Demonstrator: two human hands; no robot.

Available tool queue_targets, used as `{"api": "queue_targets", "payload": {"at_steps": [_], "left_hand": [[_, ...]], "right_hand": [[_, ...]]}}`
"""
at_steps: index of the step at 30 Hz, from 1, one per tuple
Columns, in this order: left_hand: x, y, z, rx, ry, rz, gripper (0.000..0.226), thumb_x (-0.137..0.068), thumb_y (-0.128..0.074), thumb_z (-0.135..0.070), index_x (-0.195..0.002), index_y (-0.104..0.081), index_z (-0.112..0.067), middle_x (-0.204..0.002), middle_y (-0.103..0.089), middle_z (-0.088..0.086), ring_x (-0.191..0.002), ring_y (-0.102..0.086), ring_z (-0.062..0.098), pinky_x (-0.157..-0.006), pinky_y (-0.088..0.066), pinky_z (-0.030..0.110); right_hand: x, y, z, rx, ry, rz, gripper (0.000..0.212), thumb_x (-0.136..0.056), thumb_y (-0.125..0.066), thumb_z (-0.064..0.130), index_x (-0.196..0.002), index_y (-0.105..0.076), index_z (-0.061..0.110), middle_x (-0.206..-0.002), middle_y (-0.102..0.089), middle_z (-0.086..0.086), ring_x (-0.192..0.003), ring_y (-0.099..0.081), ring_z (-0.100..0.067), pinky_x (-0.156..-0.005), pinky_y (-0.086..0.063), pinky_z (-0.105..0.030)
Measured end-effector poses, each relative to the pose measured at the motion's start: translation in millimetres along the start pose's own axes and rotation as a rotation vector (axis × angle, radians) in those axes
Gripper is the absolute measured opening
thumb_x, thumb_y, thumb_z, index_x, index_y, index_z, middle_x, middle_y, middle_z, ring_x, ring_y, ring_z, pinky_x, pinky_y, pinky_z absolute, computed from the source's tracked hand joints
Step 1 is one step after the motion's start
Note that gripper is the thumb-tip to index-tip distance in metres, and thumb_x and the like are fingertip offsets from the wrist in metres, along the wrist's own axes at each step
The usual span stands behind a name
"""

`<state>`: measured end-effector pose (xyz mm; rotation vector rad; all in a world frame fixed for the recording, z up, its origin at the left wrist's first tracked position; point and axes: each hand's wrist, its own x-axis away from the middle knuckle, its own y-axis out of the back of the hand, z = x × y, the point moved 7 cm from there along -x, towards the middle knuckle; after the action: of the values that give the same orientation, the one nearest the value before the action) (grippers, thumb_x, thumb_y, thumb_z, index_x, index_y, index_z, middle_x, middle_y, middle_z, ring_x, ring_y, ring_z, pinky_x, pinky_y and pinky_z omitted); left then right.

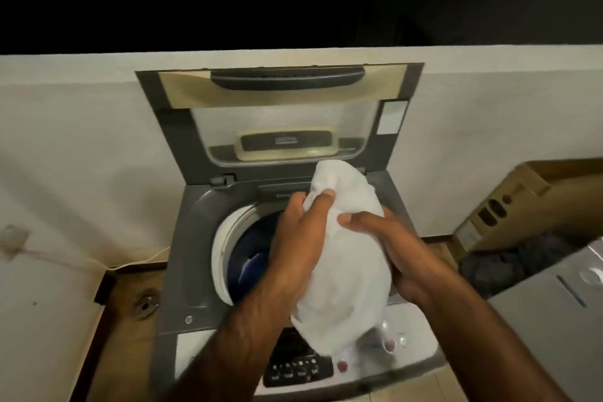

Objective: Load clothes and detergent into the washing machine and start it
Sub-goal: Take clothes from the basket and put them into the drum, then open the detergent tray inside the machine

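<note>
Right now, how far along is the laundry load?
Done: lid is up, and something blue already lies in the drum. In hand: left hand and right hand grip a white garment over the opening. Left: drop it, detergent (none visible), close, start at the control panel.

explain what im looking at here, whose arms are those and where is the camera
There is only one picture, taken by a wide-angle camera worn on a person's head, looking forward and down. So the two bare arms coming in from the bottom are the wearer's own. There is no robot here.

Below the hands is a top-loading washing machine with its lid swung up against the wall. Inside the round drum something dark blue already lies. The button panel sits at the near edge.

Both hands hold one white cloth above the drum opening: the left hand pinches it near the top, the right hand grips its side.

To the right stand a cardboard box and a pile of dark clothes on the floor.
</note>
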<state>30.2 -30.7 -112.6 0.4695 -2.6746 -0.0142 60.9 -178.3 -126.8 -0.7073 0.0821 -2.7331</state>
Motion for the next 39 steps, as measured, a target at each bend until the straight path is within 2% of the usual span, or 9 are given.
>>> {"api": "queue_targets", "payload": {"at_steps": [4, 10, 18, 23, 27, 30, 33, 36, 39], "left_hand": [[-34.7, 36.5, 9.0, -0.027, 0.096, 0.020, 0.035, -0.088, -0.059, -0.053, -0.117, -0.053, -0.034, -0.111, -0.064, -0.005, -0.102, -0.064, 0.020, -0.096, -0.053, 0.046], [-81.9, 53.3, 63.4, -0.191, 0.226, 0.000, 0.068, -0.062, -0.062, -0.065, -0.120, -0.048, -0.033, -0.114, -0.063, -0.004, -0.104, -0.064, 0.023, -0.094, -0.055, 0.049], [-124.1, 48.2, 126.5, -0.170, 0.284, -0.141, 0.084, -0.049, -0.068, -0.061, -0.126, -0.049, -0.032, -0.126, -0.057, 0.003, -0.111, -0.062, 0.029, -0.092, -0.058, 0.050], [-113.2, 33.6, 122.3, -0.179, 0.243, -0.193, 0.074, -0.080, -0.076, -0.030, -0.144, -0.041, -0.024, -0.143, -0.047, 0.004, -0.128, -0.051, 0.028, -0.105, -0.047, 0.040], [-110.5, 16.5, 132.0, -0.195, 0.217, -0.210, 0.051, -0.092, -0.069, -0.012, -0.139, -0.049, -0.014, -0.141, -0.050, -0.001, -0.121, -0.049, 0.013, -0.100, -0.041, 0.023], [-104.0, -1.4, 129.9, -0.084, 0.235, -0.213, 0.037, -0.094, -0.065, -0.008, -0.129, -0.054, -0.012, -0.120, -0.060, -0.002, -0.107, -0.058, 0.010, -0.084, -0.048, 0.014], [-98.4, -12.6, 134.5, 0.142, 0.291, -0.218, 0.040, -0.097, -0.060, -0.012, -0.136, -0.054, -0.011, -0.129, -0.064, 0.008, -0.117, -0.062, 0.021, -0.093, -0.051, 0.033], [-99.9, -13.2, 133.0, 0.522, 0.335, -0.251, 0.017, -0.100, -0.054, -0.013, -0.114, -0.064, -0.013, -0.121, -0.066, 0.012, -0.111, -0.066, 0.023, -0.085, -0.053, 0.030], [-118.5, -7.5, 124.5, 0.706, 0.334, -0.268, 0.014, -0.101, -0.050, -0.016, -0.102, -0.064, -0.013, -0.136, -0.056, 0.016, -0.128, -0.057, 0.030, -0.099, -0.048, 0.035]], "right_hand": [[-46.9, -29.4, -19.6, -0.049, -0.173, 0.017, 0.057, -0.073, -0.083, 0.038, -0.125, -0.068, 0.021, -0.114, -0.077, -0.014, -0.108, -0.072, -0.038, -0.098, -0.055, -0.057], [-108.3, -42.1, -84.6, 0.004, -0.462, -0.013, 0.080, -0.054, -0.088, 0.055, -0.124, -0.070, 0.021, -0.117, -0.076, -0.015, -0.110, -0.071, -0.041, -0.097, -0.051, -0.063], [-147.2, -42.8, -120.2, -0.044, -0.519, 0.017, 0.055, -0.076, -0.073, 0.043, -0.122, -0.066, 0.013, -0.112, -0.077, -0.018, -0.106, -0.073, -0.038, -0.095, -0.055, -0.059], [-159.3, -32.0, -117.2, 0.050, -0.444, 0.054, 0.028, -0.088, -0.060, 0.019, -0.115, -0.064, 0.016, -0.096, -0.073, -0.009, -0.086, -0.069, -0.026, -0.080, -0.053, -0.038], [-165.5, -20.7, -119.5, 0.088, -0.427, 0.077, 0.047, -0.084, -0.057, 0.011, -0.126, -0.061, 0.030, -0.117, -0.069, -0.007, -0.102, -0.064, -0.023, -0.079, -0.057, -0.040], [-163.1, -17.2, -118.7, 0.096, -0.439, 0.107, 0.049, -0.083, -0.058, 0.012, -0.125, -0.062, 0.036, -0.126, -0.065, -0.002, -0.114, -0.061, -0.020, -0.077, -0.054, -0.037], [-157.5, -17.6, -115.0, 0.006, -0.442, 0.145, 0.041, -0.089, -0.058, 0.013, -0.126, -0.062, 0.030, -0.121, -0.070, -0.001, -0.114, -0.066, -0.020, -0.079, -0.055, -0.036], [-159.0, -17.6, -107.9, -0.135, -0.426, 0.138, 0.033, -0.095, -0.053, 0.012, -0.125, -0.060, 0.024, -0.117, -0.070, -0.002, -0.113, -0.067, -0.020, -0.080, -0.056, -0.036], [-174.3, -20.2, -98.9, -0.317, -0.407, 0.111, 0.031, -0.097, -0.049, 0.008, -0.125, -0.053, 0.019, -0.115, -0.065, -0.004, -0.109, -0.065, -0.020, -0.077, -0.055, -0.036]]}}
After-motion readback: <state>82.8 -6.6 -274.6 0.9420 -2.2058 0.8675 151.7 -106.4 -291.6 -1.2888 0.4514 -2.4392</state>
